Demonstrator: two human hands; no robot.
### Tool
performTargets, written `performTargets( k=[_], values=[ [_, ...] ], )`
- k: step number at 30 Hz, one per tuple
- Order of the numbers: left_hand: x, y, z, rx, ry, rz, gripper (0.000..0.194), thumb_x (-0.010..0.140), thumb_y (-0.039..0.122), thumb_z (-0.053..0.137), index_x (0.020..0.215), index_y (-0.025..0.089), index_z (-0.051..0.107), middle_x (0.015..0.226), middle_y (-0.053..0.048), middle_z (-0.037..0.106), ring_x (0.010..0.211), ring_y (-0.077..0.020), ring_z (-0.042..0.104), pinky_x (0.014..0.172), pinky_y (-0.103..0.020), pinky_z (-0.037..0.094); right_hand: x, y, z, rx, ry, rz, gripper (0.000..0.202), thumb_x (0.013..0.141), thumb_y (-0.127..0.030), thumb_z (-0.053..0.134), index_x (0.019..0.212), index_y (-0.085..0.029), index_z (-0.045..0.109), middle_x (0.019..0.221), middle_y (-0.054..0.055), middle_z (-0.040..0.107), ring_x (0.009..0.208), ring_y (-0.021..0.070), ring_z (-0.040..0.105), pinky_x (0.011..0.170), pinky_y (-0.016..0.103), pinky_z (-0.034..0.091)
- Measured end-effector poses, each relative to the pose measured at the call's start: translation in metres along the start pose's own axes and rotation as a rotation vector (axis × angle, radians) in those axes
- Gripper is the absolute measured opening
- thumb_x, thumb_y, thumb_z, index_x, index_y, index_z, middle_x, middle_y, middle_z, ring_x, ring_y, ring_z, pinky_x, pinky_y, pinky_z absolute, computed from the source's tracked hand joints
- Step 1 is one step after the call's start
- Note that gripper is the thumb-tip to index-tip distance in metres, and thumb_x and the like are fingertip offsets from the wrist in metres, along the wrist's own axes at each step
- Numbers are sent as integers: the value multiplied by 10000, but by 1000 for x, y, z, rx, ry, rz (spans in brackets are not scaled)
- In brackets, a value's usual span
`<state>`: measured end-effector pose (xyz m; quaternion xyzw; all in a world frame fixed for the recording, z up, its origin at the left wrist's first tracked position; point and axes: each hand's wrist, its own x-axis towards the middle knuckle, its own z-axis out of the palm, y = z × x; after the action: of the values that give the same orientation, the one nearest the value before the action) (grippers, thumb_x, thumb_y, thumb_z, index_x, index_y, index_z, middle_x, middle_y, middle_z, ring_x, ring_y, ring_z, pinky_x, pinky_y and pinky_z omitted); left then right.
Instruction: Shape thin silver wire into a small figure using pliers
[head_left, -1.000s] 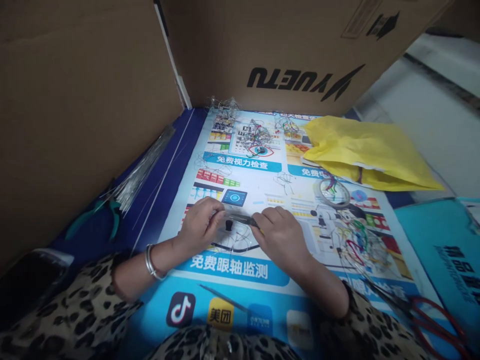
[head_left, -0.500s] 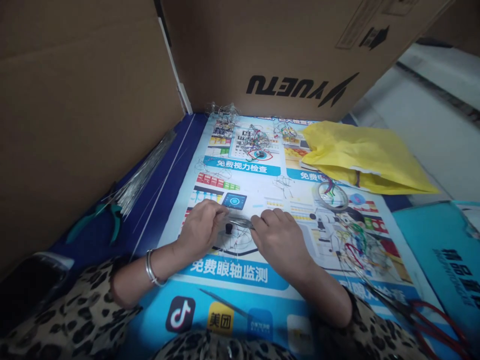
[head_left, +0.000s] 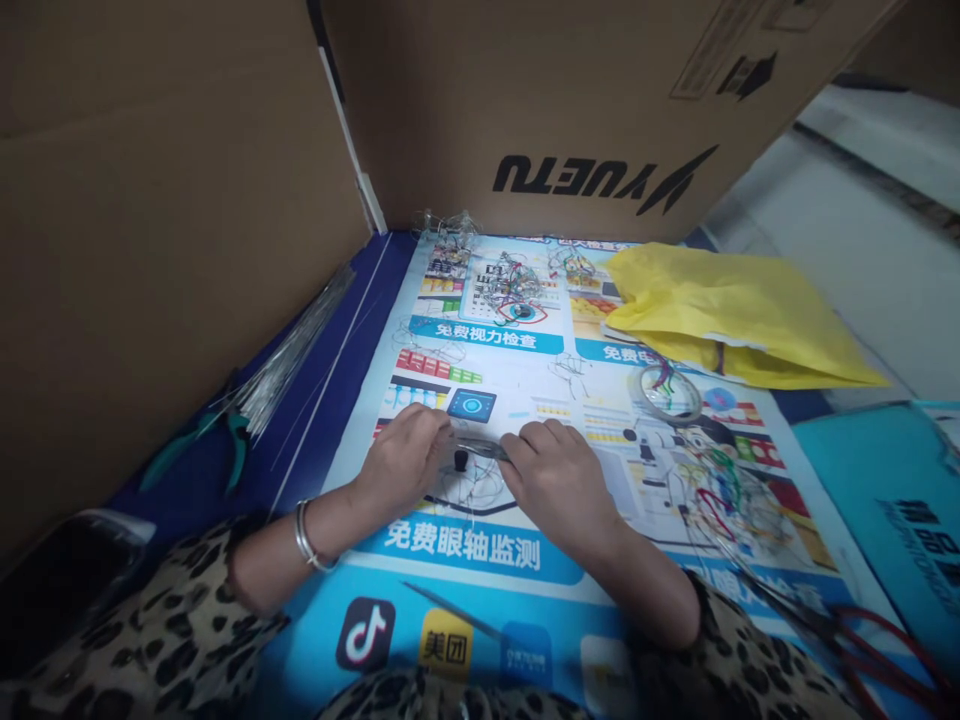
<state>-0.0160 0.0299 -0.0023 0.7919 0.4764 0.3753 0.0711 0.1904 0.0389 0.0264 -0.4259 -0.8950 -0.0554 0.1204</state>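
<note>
**Slim metal tool bridges the two hands, lying crosswise**

The slim metal tool is held directly between the hands, above the printed sheet. Its long axis runs side to side across the person's front, the right end slightly lower than the left. The right hand has its fingers curled round the right end, so the exposed length points out of that grip toward the left. The left hand meets the other end with fingertips drawn together in a pinch; blur there makes it hard to say whether they press the metal itself or a fine wire beside it. Neither hand is clearly nearer: each is at one end, with a narrow gap between them.

Just below the tool, toward the person, thin wire loops lie on the sheet. Farther out, green-handled pliers and a bundle of straight wires lie to the left; red-handled scissors lie near the right forearm, and a yellow bag beyond.
</note>
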Motion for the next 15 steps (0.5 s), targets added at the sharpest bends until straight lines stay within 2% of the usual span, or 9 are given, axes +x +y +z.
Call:
performTargets(
  k=[15],
  values=[
    [-1,1,1,108,32,-30,95,900,175,405,901,163,499,759,-38,572,723,-164,558,644,-294,482,5,-11,1,-48,-51,70,71,812,-222,554,793,-186,612,758,46,593,747,201,488,652,309,271]
  ],
)
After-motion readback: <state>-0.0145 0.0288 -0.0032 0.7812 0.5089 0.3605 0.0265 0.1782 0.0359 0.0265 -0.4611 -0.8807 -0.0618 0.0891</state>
